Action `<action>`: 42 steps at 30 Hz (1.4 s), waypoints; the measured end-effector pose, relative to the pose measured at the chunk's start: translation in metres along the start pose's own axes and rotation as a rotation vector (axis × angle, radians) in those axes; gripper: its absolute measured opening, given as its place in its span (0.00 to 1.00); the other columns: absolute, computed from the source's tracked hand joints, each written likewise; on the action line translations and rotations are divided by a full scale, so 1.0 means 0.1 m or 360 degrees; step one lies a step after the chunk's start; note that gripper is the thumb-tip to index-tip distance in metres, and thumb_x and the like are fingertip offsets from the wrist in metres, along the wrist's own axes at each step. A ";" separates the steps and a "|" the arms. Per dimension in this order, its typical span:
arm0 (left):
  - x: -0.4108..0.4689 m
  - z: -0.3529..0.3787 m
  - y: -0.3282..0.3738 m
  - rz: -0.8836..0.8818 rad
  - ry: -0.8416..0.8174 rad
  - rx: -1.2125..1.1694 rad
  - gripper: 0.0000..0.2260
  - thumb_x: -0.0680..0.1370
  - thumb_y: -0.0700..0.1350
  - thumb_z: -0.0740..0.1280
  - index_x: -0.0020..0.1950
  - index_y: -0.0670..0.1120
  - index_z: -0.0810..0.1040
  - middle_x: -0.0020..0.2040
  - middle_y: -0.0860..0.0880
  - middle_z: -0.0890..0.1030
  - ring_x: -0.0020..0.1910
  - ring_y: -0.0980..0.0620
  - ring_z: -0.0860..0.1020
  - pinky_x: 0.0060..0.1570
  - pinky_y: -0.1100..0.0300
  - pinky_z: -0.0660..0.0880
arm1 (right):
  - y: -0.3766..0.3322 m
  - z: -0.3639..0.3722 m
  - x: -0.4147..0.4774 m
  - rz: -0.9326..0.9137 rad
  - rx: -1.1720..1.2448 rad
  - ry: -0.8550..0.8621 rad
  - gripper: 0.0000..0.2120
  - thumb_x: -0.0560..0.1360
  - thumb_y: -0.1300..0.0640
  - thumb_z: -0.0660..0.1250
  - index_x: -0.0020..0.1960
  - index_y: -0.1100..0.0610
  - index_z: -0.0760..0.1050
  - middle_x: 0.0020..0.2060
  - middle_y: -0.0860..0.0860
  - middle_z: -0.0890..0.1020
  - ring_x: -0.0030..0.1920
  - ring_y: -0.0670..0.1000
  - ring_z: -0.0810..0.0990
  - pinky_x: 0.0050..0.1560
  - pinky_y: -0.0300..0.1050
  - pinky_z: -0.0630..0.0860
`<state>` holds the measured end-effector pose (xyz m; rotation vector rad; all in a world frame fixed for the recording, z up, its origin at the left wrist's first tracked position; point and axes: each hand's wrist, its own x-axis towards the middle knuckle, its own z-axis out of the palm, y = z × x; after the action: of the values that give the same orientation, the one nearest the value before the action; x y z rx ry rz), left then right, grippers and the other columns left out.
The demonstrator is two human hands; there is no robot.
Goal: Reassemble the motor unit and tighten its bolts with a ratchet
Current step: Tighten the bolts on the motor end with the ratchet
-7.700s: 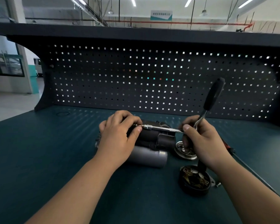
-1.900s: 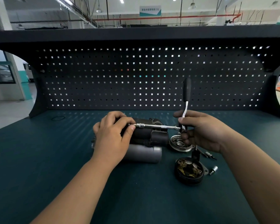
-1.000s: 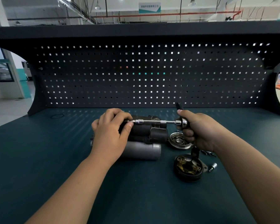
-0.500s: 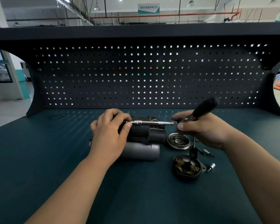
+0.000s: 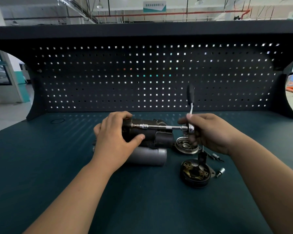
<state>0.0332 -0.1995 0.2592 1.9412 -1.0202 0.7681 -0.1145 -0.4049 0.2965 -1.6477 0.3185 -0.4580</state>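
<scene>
The motor unit (image 5: 152,137) lies on its side mid-bench, a black housing above a grey cylinder (image 5: 149,156). My left hand (image 5: 115,141) grips the housing's left end, thumb in front. A ratchet (image 5: 190,112) with a long chrome extension bar (image 5: 161,127) reaches horizontally to a bolt at the housing's left top. My right hand (image 5: 208,132) holds the ratchet at its head; the black handle stands upright. The socket's seat on the bolt is partly hidden by my left fingers.
A silver end cap (image 5: 184,146) lies right of the motor. In front of it sits a round black brush-holder plate (image 5: 194,173). A loose socket (image 5: 221,172) and small bits (image 5: 216,157) lie further right. A black pegboard (image 5: 142,78) closes the bench's back.
The ratchet handle has swung from tilted right back to upright. My left thumb has dropped off the extension bar onto the housing front. The motor has not moved.
</scene>
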 end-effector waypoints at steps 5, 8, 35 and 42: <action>0.01 0.00 -0.03 0.0063 -0.0035 0.0003 0.16 0.72 0.55 0.67 0.57 0.61 0.66 0.54 0.63 0.64 0.55 0.61 0.63 0.60 0.57 0.54 | 0.01 0.16 0.06 0.0227 0.0158 0.0264 0.19 0.81 0.47 0.58 0.38 0.59 0.69 0.25 0.53 0.75 0.18 0.47 0.64 0.18 0.36 0.59; 0.00 0.00 -0.05 0.0094 -0.0038 0.0002 0.10 0.76 0.48 0.68 0.56 0.58 0.73 0.55 0.60 0.66 0.58 0.55 0.67 0.59 0.58 0.52 | 0.02 0.18 0.06 0.0277 0.0170 0.0274 0.19 0.81 0.47 0.58 0.37 0.58 0.68 0.25 0.53 0.74 0.18 0.47 0.62 0.18 0.34 0.58; 0.01 -0.01 -0.02 0.0044 -0.0062 0.0044 0.07 0.75 0.49 0.67 0.53 0.54 0.77 0.54 0.60 0.67 0.57 0.53 0.69 0.57 0.58 0.51 | 0.05 -0.04 0.00 -0.0188 0.0091 -0.0143 0.09 0.73 0.62 0.68 0.53 0.56 0.80 0.29 0.49 0.75 0.26 0.47 0.74 0.23 0.38 0.70; 0.01 0.00 -0.04 0.0084 -0.0087 0.0057 0.10 0.76 0.50 0.68 0.57 0.56 0.76 0.55 0.60 0.65 0.58 0.54 0.67 0.60 0.58 0.51 | 0.07 0.26 0.06 0.0170 0.0269 0.0315 0.18 0.81 0.45 0.58 0.42 0.58 0.74 0.23 0.50 0.72 0.19 0.48 0.64 0.20 0.36 0.61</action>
<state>0.0370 -0.1980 0.2587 1.9821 -1.1012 0.7714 -0.0965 -0.3855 0.2877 -1.4163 0.4991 -0.5533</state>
